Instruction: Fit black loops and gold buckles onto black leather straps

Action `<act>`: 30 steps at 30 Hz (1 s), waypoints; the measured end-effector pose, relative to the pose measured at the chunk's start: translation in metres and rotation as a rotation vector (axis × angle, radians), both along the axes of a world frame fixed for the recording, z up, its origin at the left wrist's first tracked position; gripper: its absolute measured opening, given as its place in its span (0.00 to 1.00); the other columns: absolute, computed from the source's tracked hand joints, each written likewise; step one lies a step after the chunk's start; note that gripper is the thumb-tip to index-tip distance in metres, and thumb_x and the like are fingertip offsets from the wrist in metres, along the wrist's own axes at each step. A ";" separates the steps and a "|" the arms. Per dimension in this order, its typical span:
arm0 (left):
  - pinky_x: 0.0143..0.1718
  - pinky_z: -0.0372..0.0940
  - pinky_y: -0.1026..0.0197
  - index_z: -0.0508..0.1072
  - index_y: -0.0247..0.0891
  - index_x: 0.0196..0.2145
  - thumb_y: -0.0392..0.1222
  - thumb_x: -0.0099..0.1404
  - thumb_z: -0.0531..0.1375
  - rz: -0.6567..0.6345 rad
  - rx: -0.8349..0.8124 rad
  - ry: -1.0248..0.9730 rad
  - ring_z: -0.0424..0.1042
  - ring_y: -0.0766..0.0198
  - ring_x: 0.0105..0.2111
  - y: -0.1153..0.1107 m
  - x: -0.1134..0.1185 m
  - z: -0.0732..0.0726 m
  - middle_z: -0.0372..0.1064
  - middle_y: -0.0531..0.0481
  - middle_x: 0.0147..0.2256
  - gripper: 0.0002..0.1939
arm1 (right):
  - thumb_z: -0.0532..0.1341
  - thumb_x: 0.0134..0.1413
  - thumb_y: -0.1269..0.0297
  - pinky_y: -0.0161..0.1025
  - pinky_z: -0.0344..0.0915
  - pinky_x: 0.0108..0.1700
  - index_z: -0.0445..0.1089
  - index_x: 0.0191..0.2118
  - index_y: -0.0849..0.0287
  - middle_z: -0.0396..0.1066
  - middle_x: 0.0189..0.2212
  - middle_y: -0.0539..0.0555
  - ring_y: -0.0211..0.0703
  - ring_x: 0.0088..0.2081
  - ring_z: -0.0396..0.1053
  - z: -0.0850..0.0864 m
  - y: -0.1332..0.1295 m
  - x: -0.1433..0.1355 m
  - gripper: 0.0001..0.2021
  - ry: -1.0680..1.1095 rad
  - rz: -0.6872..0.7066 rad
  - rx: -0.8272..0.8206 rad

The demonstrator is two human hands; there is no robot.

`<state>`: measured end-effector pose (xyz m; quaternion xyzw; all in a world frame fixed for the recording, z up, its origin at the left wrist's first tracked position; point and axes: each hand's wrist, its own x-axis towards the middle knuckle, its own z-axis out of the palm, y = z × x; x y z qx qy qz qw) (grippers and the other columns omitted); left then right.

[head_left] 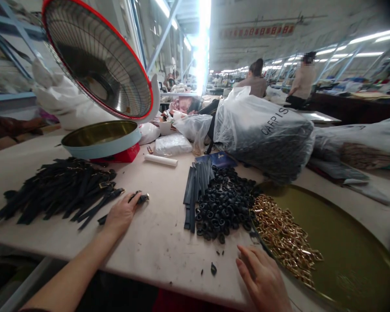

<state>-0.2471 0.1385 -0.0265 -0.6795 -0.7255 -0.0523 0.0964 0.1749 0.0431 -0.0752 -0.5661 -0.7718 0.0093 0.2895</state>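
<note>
Lying near the middle of the table (162,242), a black strap (142,198) is grasped by the left hand (123,211), its fingers closed around the buckle end while the other end is seen beside the wrist. The pile of straps (61,190) is spread just left of this hand, so little room is left there. To the right, a wide stretch of tabletop is left bare as far as the black strips (198,186) and the heap of black loops (219,203). The right hand (263,275) is held released, fingers parted and lightly bent, by the table's near edge; whether the tabletop is touched cannot be told. Its space is bounded by the rim of the green tray (341,238), where gold links (282,236) are heaped at the left side. Behind the loops, the way is closed by a large plastic bag (263,134).
</note>
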 end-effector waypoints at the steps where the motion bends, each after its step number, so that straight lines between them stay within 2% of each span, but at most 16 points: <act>1: 0.45 0.60 0.56 0.62 0.42 0.52 0.40 0.64 0.49 0.050 0.011 0.001 0.65 0.54 0.46 0.007 -0.011 0.002 0.61 0.43 0.52 0.19 | 0.54 0.54 0.56 0.45 0.63 0.41 0.67 0.43 0.56 0.72 0.37 0.57 0.50 0.39 0.69 0.000 0.000 0.000 0.14 -0.006 0.002 0.014; 4: 0.38 0.62 0.51 0.63 0.34 0.51 0.38 0.64 0.46 0.185 0.036 0.001 0.68 0.49 0.39 0.019 -0.036 0.016 0.64 0.35 0.47 0.19 | 0.55 0.53 0.58 0.43 0.64 0.40 0.67 0.42 0.57 0.72 0.36 0.56 0.48 0.38 0.70 0.002 0.002 0.000 0.13 -0.021 0.015 0.058; 7: 0.38 0.60 0.43 0.61 0.26 0.51 0.34 0.64 0.43 0.224 0.054 -0.025 0.64 0.40 0.42 0.026 -0.035 0.033 0.62 0.29 0.47 0.20 | 0.57 0.51 0.60 0.42 0.64 0.38 0.67 0.41 0.57 0.72 0.35 0.55 0.47 0.36 0.70 0.002 0.004 -0.001 0.12 -0.036 0.034 0.084; 9: 0.42 0.56 0.39 0.58 0.25 0.52 0.32 0.63 0.43 0.165 0.055 -0.064 0.59 0.37 0.48 0.031 -0.011 0.038 0.57 0.28 0.52 0.21 | 0.57 0.50 0.61 0.41 0.64 0.37 0.67 0.41 0.57 0.72 0.34 0.55 0.47 0.35 0.70 0.002 0.005 -0.002 0.12 -0.044 0.034 0.091; 10: 0.45 0.54 0.40 0.58 0.27 0.53 0.33 0.63 0.45 0.109 0.041 -0.094 0.57 0.39 0.50 0.034 0.007 0.038 0.54 0.30 0.54 0.20 | 0.58 0.50 0.61 0.41 0.64 0.37 0.67 0.41 0.57 0.72 0.34 0.55 0.47 0.35 0.70 0.002 0.006 -0.003 0.12 -0.048 0.033 0.087; 12: 0.51 0.54 0.51 0.63 0.35 0.50 0.37 0.63 0.49 -0.034 -0.025 -0.182 0.58 0.50 0.51 0.042 0.054 0.032 0.58 0.41 0.53 0.17 | 0.58 0.50 0.61 0.41 0.64 0.37 0.67 0.41 0.57 0.72 0.34 0.55 0.47 0.35 0.70 0.001 0.006 -0.004 0.12 -0.049 0.027 0.062; 13: 0.51 0.55 0.57 0.65 0.39 0.47 0.40 0.64 0.49 -0.099 -0.067 -0.236 0.62 0.56 0.49 0.048 0.079 0.028 0.62 0.46 0.50 0.15 | 0.57 0.50 0.61 0.42 0.64 0.38 0.67 0.41 0.57 0.72 0.34 0.56 0.47 0.36 0.70 0.002 0.006 -0.004 0.11 -0.047 0.024 0.045; 15: 0.48 0.58 0.62 0.68 0.43 0.44 0.45 0.65 0.49 -0.156 -0.134 -0.344 0.66 0.62 0.45 0.063 0.125 0.019 0.66 0.49 0.45 0.13 | 0.57 0.50 0.62 0.42 0.64 0.38 0.67 0.41 0.56 0.71 0.35 0.56 0.47 0.37 0.69 0.002 0.005 -0.005 0.11 -0.039 0.022 0.015; 18: 0.42 0.64 0.55 0.66 0.36 0.45 0.45 0.63 0.53 -0.080 -0.218 -0.479 0.68 0.61 0.40 0.086 0.165 0.008 0.67 0.46 0.43 0.15 | 0.56 0.51 0.64 0.42 0.63 0.39 0.67 0.41 0.56 0.71 0.35 0.55 0.47 0.37 0.69 0.006 0.004 -0.006 0.10 -0.013 0.022 -0.020; 21: 0.39 0.66 0.52 0.65 0.35 0.47 0.43 0.63 0.55 0.004 -0.271 -0.582 0.68 0.60 0.40 0.095 0.174 0.007 0.65 0.46 0.45 0.15 | 0.55 0.52 0.65 0.43 0.62 0.40 0.67 0.41 0.56 0.70 0.35 0.55 0.47 0.38 0.68 0.010 0.002 -0.008 0.10 0.025 0.011 -0.057; 23: 0.40 0.66 0.52 0.65 0.35 0.47 0.43 0.63 0.55 0.033 -0.265 -0.640 0.68 0.60 0.41 0.090 0.170 0.012 0.65 0.46 0.45 0.15 | 0.54 0.53 0.66 0.43 0.61 0.41 0.68 0.41 0.56 0.70 0.35 0.55 0.47 0.38 0.67 0.014 0.001 -0.009 0.10 0.052 -0.005 -0.076; 26: 0.40 0.65 0.53 0.64 0.34 0.46 0.42 0.63 0.54 0.052 -0.213 -0.738 0.68 0.60 0.40 0.067 0.166 0.028 0.65 0.45 0.44 0.15 | 0.53 0.53 0.67 0.43 0.60 0.41 0.68 0.40 0.56 0.69 0.34 0.55 0.47 0.38 0.66 0.019 -0.001 -0.011 0.10 0.079 -0.019 -0.087; 30: 0.33 0.65 0.63 0.58 0.32 0.47 0.32 0.62 0.48 -0.031 -0.213 -0.944 0.69 0.67 0.33 0.011 0.175 0.049 0.66 0.47 0.37 0.15 | 0.53 0.53 0.69 0.43 0.59 0.44 0.67 0.41 0.59 0.69 0.36 0.56 0.47 0.40 0.65 0.023 -0.005 -0.010 0.11 0.117 -0.037 -0.088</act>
